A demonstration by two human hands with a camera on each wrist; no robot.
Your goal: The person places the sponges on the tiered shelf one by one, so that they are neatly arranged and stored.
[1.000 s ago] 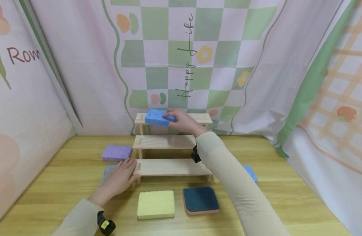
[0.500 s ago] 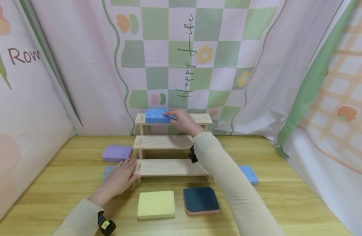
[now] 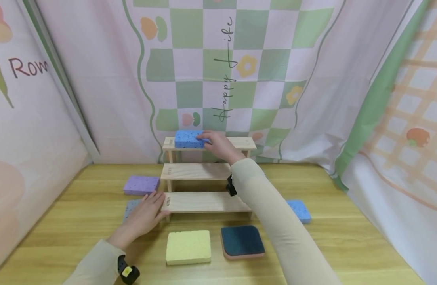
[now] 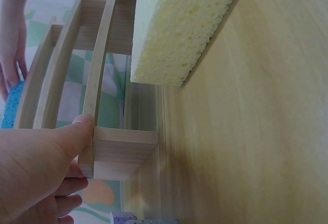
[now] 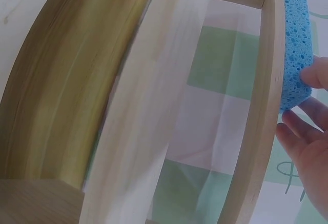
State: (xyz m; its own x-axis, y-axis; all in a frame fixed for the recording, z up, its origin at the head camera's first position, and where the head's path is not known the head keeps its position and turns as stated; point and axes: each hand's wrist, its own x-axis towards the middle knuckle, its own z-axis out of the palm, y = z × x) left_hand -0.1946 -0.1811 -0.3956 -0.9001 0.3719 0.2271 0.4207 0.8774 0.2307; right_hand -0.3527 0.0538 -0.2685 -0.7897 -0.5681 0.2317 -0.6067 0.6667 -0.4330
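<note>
A three-tier wooden step shelf (image 3: pixel 204 202) stands on the table. On the left part of its top tier lies a blue sponge (image 3: pixel 185 139), flat along the board. My right hand (image 3: pixel 222 146) holds this sponge by its right end; in the right wrist view the thumb is on the sponge's (image 5: pixel 296 44) front side and the fingers of the hand (image 5: pixel 312 149) are at its end. My left hand (image 3: pixel 144 213) grips the left end of the lowest tier, thumb on top and fingers curled beneath, as the left wrist view shows around the board (image 4: pixel 95 106).
Left of the shelf lie a purple sponge (image 3: pixel 141 185) and a grey-blue sponge (image 3: pixel 130 207), partly hidden by my left hand. In front are a yellow sponge (image 3: pixel 188 247) and a dark-topped pink sponge (image 3: pixel 242 241). Another blue sponge (image 3: pixel 299 211) lies right. A curtain (image 3: pixel 189 63) hangs behind.
The blue sponge was tilted over the front edge of the top tier; it has come down flat and slid slightly back, my right hand moving with it. My left hand has stayed put.
</note>
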